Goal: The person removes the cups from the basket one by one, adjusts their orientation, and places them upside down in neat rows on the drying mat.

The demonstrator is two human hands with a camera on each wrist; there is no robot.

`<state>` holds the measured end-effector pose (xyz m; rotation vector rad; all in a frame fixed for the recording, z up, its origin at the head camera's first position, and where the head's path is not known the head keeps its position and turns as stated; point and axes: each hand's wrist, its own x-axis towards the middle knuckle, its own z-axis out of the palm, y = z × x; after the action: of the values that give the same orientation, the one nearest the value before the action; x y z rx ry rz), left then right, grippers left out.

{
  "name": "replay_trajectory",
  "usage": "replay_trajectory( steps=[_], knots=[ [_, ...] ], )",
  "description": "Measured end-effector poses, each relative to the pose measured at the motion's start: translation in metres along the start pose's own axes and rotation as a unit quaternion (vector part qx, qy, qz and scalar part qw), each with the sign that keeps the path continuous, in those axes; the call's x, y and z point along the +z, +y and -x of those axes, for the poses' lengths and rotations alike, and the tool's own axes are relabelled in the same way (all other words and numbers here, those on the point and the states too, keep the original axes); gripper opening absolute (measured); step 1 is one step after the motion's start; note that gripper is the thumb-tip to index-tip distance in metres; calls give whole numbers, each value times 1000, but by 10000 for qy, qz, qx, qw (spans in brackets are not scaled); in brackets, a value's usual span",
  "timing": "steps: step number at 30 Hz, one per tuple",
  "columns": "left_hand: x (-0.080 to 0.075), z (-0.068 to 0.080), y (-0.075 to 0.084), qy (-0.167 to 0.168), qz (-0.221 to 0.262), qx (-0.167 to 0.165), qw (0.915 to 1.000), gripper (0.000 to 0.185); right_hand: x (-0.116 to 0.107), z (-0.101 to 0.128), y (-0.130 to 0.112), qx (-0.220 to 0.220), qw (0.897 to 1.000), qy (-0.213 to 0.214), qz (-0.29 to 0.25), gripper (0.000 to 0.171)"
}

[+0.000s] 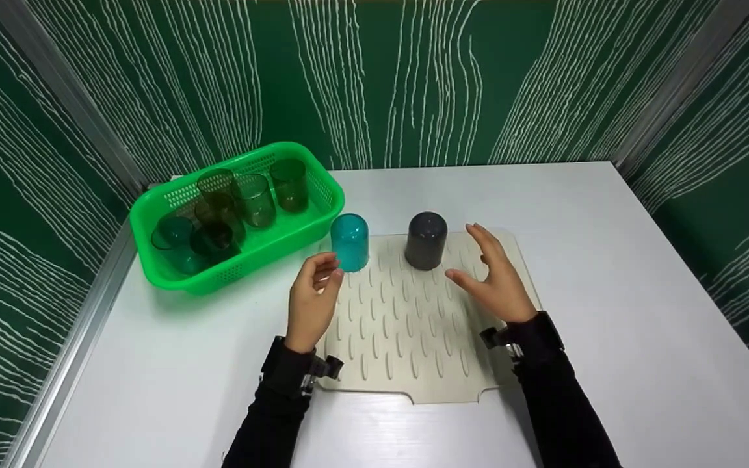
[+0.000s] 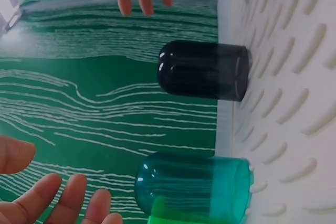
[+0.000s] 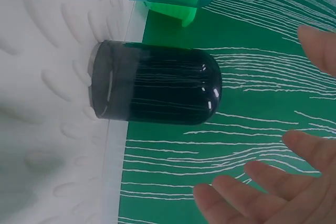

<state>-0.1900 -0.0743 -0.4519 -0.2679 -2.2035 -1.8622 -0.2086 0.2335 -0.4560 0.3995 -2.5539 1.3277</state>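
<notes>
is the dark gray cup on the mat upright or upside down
Upside down: the dark gray cup stands with its rounded, closed end up and its rim on the ribbed mat.

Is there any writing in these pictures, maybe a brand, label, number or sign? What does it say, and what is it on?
None that I can read.
Teal cup, dark grey cup, ridged mat, green basket: no lettering visible.
Green wall: wavy white lines, no words.
Black wrist straps and cups in the basket: too small to rule out fine markings.
</notes>
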Motion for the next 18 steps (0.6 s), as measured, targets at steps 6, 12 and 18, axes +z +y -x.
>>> replay_trajectory(
  steps=[6,12,18],
  knots=[
    [-6,-2,-3,178,-368,-13,9992,42,2,4,4,146,9997,-12,-199,82],
    [-27,-14,-2,432,-1514,0,9875,50,0,4,4,205,9996,-9,-212,82],
    [-67,-40,5,593,-2302,-130,9712,58,-1,5,7,277,9994,-35,-193,83]
  ],
)
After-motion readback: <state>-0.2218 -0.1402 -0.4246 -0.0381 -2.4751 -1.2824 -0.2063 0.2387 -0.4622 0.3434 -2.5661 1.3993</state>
